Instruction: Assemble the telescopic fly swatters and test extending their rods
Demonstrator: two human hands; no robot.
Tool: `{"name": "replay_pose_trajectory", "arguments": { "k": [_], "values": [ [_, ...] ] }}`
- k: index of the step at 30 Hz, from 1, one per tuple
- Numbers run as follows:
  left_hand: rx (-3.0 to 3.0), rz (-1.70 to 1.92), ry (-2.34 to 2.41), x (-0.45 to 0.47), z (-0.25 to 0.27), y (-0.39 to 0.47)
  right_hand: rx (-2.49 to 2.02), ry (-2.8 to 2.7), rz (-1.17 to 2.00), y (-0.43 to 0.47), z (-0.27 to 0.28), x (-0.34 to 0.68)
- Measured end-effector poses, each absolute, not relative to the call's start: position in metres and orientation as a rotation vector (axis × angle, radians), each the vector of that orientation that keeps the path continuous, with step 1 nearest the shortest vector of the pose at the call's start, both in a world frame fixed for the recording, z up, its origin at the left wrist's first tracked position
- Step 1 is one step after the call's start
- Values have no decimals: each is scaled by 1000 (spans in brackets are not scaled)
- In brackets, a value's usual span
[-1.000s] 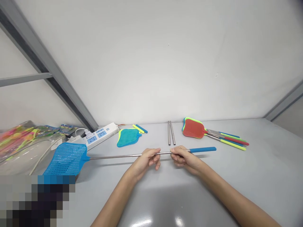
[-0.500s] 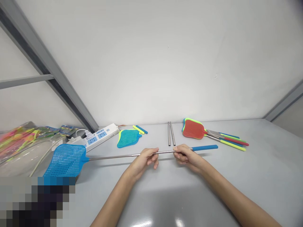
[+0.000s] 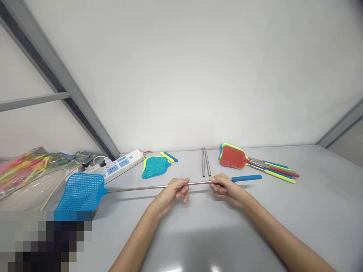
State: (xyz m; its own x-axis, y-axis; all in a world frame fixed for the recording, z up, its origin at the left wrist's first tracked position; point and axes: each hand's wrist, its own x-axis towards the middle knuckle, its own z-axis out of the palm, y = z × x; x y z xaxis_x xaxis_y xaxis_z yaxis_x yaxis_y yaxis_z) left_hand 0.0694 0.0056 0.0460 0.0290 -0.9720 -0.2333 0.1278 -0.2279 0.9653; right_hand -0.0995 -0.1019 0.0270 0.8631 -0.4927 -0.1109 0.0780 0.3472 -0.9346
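Observation:
A blue fly swatter (image 3: 82, 190) with a long, extended metal rod lies level across both my hands. My left hand (image 3: 174, 190) pinches the middle of the rod between thumb and fingers. Close to the blue handle, my right hand (image 3: 224, 187) is wrapped round the rod. Behind my hands lie two loose metal tubes (image 3: 203, 162), side by side. A pile of assembled fly swatters (image 3: 232, 156), a red one on top, rests at the right. Blue and yellow swatter heads (image 3: 155, 167) lie at the left, with loose yellow and blue handles (image 3: 170, 156) beside them.
A white power strip (image 3: 126, 164) with plugs stands at the back left. Plastic bags with colourful contents (image 3: 27, 170) fill the left end of the grey table (image 3: 198, 234). A white wall bounds the back; grey metal posts (image 3: 85, 113) rise at the sides.
The view has shifted slightly. Both hands keep their hold on the blue fly swatter, and nothing on the table has visibly moved.

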Motion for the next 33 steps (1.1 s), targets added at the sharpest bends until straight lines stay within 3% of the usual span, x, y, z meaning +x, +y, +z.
{"name": "replay_pose_trajectory", "arguments": {
  "k": [20,33],
  "values": [
    [1262,-1351,-1005,64,37,2,-1009,387,-401,-91,13,-91],
    [1300,-1317,-1009,63,36,1,-811,308,-215,-91,14,-92]
  ]
}}
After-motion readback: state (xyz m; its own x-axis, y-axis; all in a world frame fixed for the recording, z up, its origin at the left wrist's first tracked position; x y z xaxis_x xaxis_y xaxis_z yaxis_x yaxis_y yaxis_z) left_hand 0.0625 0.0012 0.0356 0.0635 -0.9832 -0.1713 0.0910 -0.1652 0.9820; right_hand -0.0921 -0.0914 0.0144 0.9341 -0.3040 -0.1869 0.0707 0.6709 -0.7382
